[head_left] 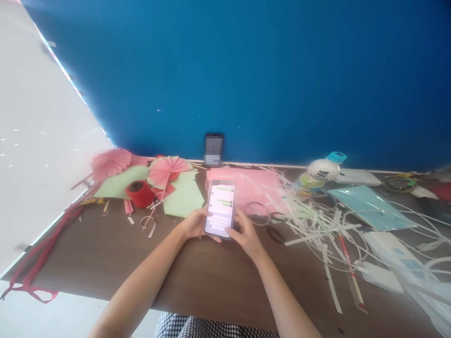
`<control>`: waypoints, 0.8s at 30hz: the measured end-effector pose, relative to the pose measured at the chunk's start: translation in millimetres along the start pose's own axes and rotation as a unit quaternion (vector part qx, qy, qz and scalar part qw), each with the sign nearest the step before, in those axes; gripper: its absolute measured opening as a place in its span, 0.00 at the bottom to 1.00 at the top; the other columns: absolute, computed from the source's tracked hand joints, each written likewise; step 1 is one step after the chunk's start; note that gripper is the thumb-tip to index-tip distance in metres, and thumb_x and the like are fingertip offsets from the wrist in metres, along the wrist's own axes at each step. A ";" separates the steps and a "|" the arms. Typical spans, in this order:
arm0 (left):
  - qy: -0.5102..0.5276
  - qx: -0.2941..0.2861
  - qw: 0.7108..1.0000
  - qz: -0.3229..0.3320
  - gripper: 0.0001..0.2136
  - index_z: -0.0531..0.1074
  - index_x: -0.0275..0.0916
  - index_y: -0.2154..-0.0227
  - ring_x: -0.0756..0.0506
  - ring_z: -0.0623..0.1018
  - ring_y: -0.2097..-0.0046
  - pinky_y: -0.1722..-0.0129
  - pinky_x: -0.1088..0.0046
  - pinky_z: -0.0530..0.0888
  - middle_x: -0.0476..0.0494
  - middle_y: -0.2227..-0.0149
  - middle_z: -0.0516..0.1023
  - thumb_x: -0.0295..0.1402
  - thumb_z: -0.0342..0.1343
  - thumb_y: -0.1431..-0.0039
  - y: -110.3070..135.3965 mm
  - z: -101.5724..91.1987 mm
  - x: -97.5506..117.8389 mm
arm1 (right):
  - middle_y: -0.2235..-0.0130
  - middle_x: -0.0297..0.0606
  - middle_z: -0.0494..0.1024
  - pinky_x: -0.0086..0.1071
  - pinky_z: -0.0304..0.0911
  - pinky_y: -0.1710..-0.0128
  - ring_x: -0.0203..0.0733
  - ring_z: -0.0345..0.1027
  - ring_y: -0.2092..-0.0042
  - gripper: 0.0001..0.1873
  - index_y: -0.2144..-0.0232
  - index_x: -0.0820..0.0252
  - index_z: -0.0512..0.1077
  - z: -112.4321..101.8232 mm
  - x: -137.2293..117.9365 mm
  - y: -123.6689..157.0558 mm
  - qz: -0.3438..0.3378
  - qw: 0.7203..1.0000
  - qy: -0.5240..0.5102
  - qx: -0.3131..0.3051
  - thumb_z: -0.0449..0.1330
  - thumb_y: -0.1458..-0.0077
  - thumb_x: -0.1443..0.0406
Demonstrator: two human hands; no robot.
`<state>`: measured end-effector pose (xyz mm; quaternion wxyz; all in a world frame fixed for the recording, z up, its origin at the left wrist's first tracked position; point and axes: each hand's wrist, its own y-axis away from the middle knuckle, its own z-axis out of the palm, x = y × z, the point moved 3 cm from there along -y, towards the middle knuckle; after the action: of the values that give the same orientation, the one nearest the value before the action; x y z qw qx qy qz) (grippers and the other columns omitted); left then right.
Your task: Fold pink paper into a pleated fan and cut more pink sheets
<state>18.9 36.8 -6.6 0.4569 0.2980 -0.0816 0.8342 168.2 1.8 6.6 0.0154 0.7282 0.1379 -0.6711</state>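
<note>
A smartphone (221, 211) with a lit chat screen and an on-screen keyboard is held upright between my two hands, above the brown table. My left hand (196, 224) grips its left edge, with fingers passing behind it. My right hand (245, 234) wraps the lower right side, its thumb over the keyboard. Behind the phone lies a sheet of pink paper (260, 188). To the left are pink folded paper fans (169, 171), pale green paper (185, 195) and a red spool of thread (141, 194).
A second phone (213, 150) leans against the blue wall. On the right are a white bottle with a blue cap (322, 170), a heap of paper strips (320, 225), a teal packet (371, 206), white cables and a power strip (394, 253). A red ribbon (38, 263) hangs over the left edge.
</note>
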 end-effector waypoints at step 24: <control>0.012 -0.010 0.999 -0.045 0.25 0.56 0.36 0.45 0.33 0.73 0.56 0.67 0.53 0.73 0.31 0.54 0.71 0.41 0.45 0.44 -5.5 0.7 -3.7 | 0.63 0.37 0.77 0.37 0.65 0.62 0.47 0.71 0.61 0.17 0.56 0.56 0.66 0.1 -4.3 -1.9 0.023 0.998 -0.019 0.059 0.52 0.47 0.57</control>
<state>25.2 36.9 -8.9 0.4976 0.2865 -0.0712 0.8156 167.5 2.8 11.2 -0.0096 0.7181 0.0808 -0.6912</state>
